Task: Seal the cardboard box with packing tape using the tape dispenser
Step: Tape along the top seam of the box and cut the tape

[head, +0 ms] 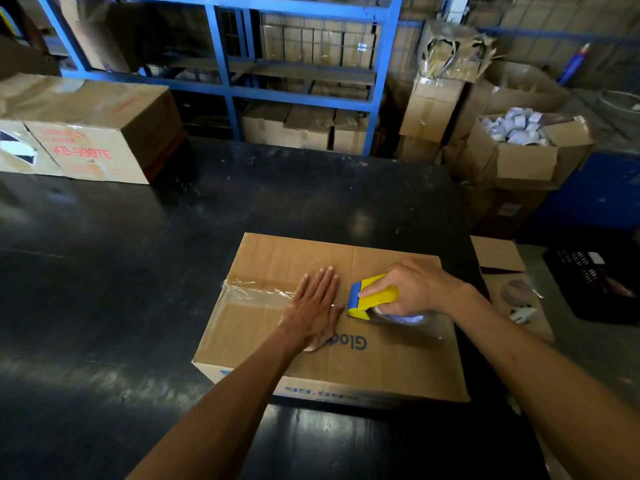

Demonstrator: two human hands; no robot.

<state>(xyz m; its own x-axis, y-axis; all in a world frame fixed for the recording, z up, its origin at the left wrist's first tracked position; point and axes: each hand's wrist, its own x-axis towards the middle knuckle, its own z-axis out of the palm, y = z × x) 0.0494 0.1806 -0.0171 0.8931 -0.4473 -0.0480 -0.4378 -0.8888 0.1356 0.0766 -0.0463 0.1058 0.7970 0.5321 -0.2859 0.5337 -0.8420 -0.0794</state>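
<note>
On the dark worktable (145,271), near its front edge, a closed cardboard box (381,362) lies flat with its top flaps shut and printed lettering facing the viewer upside down. A strip of clear packing tape (258,292) runs along the centre seam from the box's left edge (where it folds over the side and wrinkles slightly) toward the middle. The left hand (317,304) lies palm-down on the seam with its fingers (320,280) extended flat and close together, holding nothing and pressing the laid tape against the cardboard. Just beside it, the right hand (415,287) is wrapped around the yellow-and-blue tape dispenser (372,296), fingers curled firmly about the handle, with the dispenser's blue front edge resting on the box top at the seam and the tape roll partly hidden beneath the palm. The step in hand appears to be the laying of the first seam strip, roughly half complete: the right half of the seam shows no tape. The next move probably calls for drawing the dispenser rightward along the seam to the far edge, keeping it low, carrying the tape over that edge, then cutting it. Another carton (100,133) and blue shelving (225,74) stand well apart behind.
</note>
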